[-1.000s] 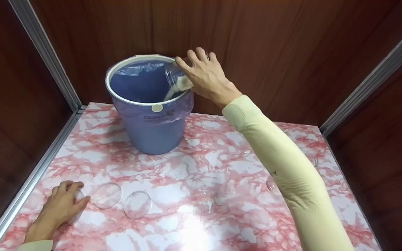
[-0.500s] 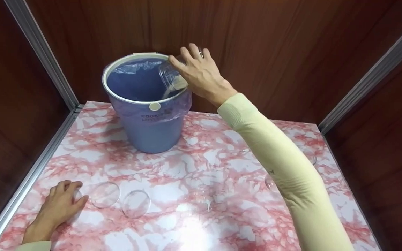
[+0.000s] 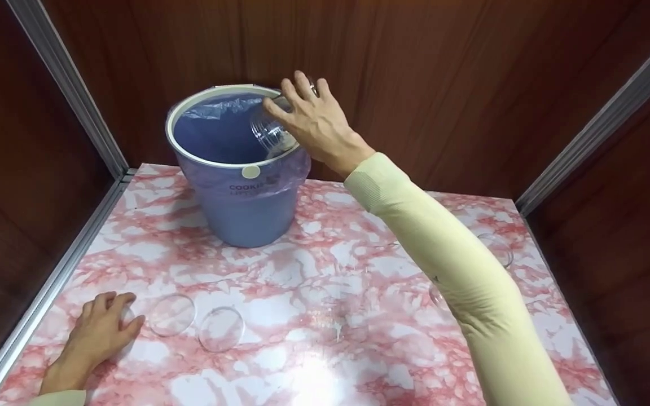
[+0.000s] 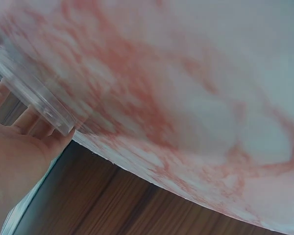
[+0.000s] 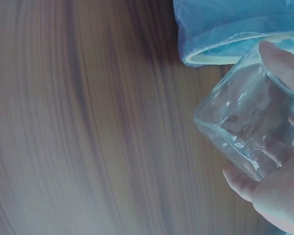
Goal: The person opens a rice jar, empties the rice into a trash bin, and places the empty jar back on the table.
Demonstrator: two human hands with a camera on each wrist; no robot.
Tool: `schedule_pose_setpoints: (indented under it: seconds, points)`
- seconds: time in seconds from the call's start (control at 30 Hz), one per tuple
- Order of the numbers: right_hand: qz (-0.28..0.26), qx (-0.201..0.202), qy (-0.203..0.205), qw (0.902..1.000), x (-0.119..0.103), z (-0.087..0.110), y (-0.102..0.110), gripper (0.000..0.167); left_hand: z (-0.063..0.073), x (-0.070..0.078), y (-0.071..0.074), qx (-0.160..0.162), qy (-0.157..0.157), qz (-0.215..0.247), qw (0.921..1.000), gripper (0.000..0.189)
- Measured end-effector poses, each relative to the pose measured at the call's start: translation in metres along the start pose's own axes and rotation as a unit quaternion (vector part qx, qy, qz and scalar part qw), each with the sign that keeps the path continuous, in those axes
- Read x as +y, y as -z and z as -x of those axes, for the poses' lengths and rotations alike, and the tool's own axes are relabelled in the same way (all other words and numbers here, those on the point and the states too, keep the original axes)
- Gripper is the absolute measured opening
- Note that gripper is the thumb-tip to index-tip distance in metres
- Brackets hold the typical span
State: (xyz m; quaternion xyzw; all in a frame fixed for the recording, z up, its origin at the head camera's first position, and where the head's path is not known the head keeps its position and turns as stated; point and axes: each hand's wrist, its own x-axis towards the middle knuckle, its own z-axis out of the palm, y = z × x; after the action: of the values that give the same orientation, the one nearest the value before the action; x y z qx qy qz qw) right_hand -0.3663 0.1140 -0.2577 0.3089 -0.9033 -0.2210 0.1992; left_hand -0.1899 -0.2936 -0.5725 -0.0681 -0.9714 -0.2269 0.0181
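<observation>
My right hand [image 3: 319, 124] grips a clear jar [image 3: 268, 128] tipped over the right rim of a blue trash bin [image 3: 249, 220], its mouth pointing inside. A little pale content shows near the jar's lower side. In the right wrist view, thumb and fingers wrap around the jar [image 5: 245, 117], whose walls look see-through and mostly bare. At the front left, my left hand [image 3: 99, 332] lies low at the table with a clear round lid [image 4: 36, 93] between thumb and fingers. That hand partly hides the lid in the head view.
Two clear round lids [image 3: 172, 316] lie right of my left hand. Further clear round pieces [image 3: 497, 251] show by the right sleeve [image 3: 449, 265]. A wet patch [image 3: 330, 324] marks the marbled table [image 3: 280, 361]. Brown wooden panels [image 3: 415, 84] enclose the back and sides.
My right hand has moved slightly left and tipped the jar further into the bin. The pale stream and content in the jar have shrunk. The left hand stays in place.
</observation>
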Motion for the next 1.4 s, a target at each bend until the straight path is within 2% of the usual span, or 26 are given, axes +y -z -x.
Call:
schedule_pose_setpoints:
  seconds: [0.2,0.53,0.7,0.87,1.0,1.17,1.4]
  points:
    - [0.035,-0.009,0.022,0.9991,-0.005,-0.004,0.001,0.068,0.001,-0.001,0.000,0.005,0.000,0.001,1.0000,0.053]
    - [0.111,0.004,0.055,0.9923,-0.013,-0.014,0.002,0.070,-0.001,-0.001,0.003,0.006,0.001,0.003,1.0000,0.054]
    - [0.157,-0.002,0.085,0.9840,-0.018,-0.020,0.000,0.070,-0.001,-0.001,0.003,0.003,-0.002,0.003,1.0000,0.055]
    - [0.207,0.006,0.126,0.9702,-0.024,-0.024,-0.001,0.070,-0.001,-0.002,0.003,0.003,-0.005,0.009,0.9999,0.054]
    - [0.216,0.024,0.147,0.9649,-0.029,-0.026,0.000,0.067,-0.001,-0.002,0.002,0.011,-0.009,0.005,0.9999,0.053]
    - [0.207,0.041,0.158,0.9646,-0.032,-0.028,0.002,0.063,0.000,-0.002,0.001,0.021,-0.009,0.007,0.9997,0.053]
    - [0.214,0.012,0.147,0.9657,-0.027,-0.028,0.007,0.072,0.003,-0.001,-0.001,0.016,-0.007,0.007,0.9998,0.053]
